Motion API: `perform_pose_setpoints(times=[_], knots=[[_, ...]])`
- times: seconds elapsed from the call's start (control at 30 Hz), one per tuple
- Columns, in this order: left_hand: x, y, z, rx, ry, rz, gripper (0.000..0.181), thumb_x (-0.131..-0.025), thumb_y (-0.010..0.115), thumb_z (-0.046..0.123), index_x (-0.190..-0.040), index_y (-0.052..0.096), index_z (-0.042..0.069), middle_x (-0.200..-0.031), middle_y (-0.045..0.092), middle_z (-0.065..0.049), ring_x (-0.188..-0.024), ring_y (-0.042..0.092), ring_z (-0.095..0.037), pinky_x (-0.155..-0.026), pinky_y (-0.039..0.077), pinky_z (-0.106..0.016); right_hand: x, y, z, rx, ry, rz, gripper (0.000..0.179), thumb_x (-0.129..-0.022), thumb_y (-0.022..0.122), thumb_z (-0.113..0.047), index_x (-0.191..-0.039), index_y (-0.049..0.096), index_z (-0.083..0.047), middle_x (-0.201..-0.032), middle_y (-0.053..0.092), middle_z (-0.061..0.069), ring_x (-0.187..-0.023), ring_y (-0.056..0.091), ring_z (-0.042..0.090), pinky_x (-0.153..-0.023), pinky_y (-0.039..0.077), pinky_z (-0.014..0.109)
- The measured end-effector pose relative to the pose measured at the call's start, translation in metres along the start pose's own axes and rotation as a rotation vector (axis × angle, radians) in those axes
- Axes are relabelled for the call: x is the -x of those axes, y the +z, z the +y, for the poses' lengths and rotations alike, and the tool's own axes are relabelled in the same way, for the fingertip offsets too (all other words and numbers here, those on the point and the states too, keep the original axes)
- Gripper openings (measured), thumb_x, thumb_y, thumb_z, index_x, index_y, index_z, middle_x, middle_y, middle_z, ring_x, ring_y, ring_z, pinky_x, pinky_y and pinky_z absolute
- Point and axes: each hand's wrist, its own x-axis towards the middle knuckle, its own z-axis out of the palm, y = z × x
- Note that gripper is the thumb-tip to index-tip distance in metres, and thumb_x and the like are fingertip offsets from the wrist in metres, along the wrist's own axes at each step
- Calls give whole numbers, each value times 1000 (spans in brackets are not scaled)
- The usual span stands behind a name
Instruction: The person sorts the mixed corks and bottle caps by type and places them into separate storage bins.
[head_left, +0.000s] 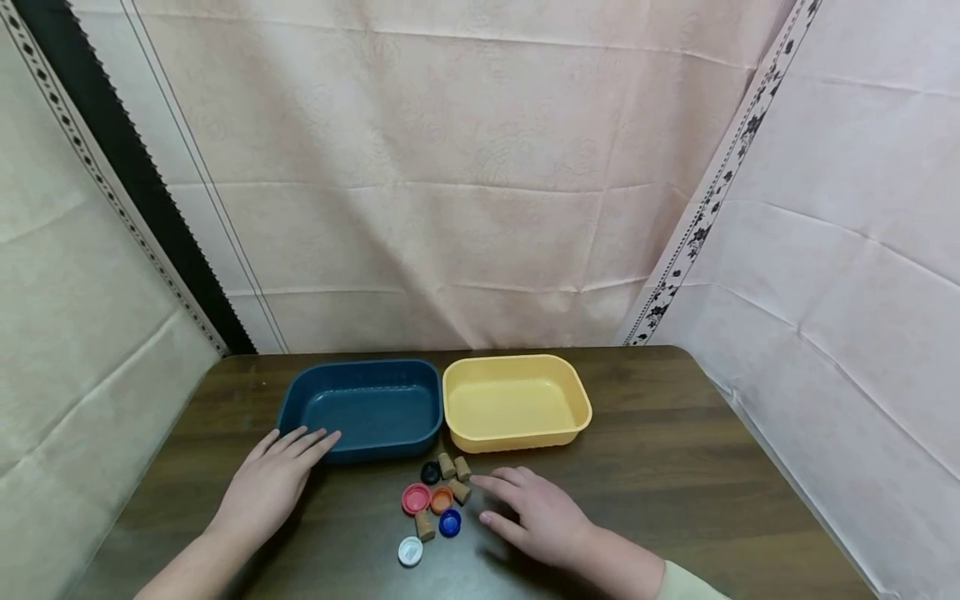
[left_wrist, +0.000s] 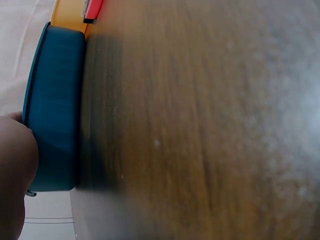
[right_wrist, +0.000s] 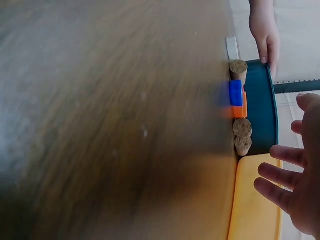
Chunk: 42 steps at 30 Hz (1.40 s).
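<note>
My left hand (head_left: 266, 483) lies with its fingers straight over the front left rim of a dark blue plastic tub (head_left: 363, 408). In the left wrist view that hand (left_wrist: 15, 165) is right at the tub's wall (left_wrist: 55, 110). My right hand (head_left: 540, 517) hovers over the table with fingers spread and loosely bent, holding nothing. Just left of it lie several corks (head_left: 460, 492) and bottle caps: a black cap (head_left: 431, 472), a red cap (head_left: 416, 498), an orange cap (head_left: 442, 500), a blue cap (head_left: 450, 522) and a white cap (head_left: 410, 551).
A yellow plastic tub (head_left: 517, 400) stands beside the blue one, their rims close together. Both are near the back edge of the brown wooden table (head_left: 675, 467). Pale cloth (head_left: 465, 167) hangs behind and on both sides.
</note>
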Motion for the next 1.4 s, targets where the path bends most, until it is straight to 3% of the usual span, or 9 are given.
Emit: perform_pose_setpoints(times=[0.2,0.63,0.97,1.4], knots=[[0,3,0,-2,2,8,58,-92,70,14,-146,52,24,-139,59,-6,-133,49,-33,-112,30,-58,-4,6,-4,-12,-23,-8,45,-101,54,-44,-142,55,-27,-123,61,-8,-109,56,8,-90,53,35],[-1,-1,2,11,-5,-3,55,-93,68,14,-145,53,24,-138,59,-7,-132,49,-34,-113,28,-58,-17,21,-13,-161,62,-70,42,-96,64,-43,-134,61,-26,-108,60,-10,-88,53,1,-74,50,22],[0,-2,2,19,-16,-3,56,-92,69,14,-145,53,25,-137,60,-7,-132,49,-34,-113,28,-59,-26,30,-21,-149,133,-109,36,-88,73,-40,-121,66,-28,-94,55,-15,-78,52,-2,-65,48,19],[-1,-2,2,16,-25,-4,57,-92,70,14,-145,53,26,-138,60,-7,-132,49,-34,-113,28,-59,-32,34,-30,-77,167,-86,33,-87,75,-42,-116,67,-29,-94,58,-13,-77,52,-2,-65,49,22]])
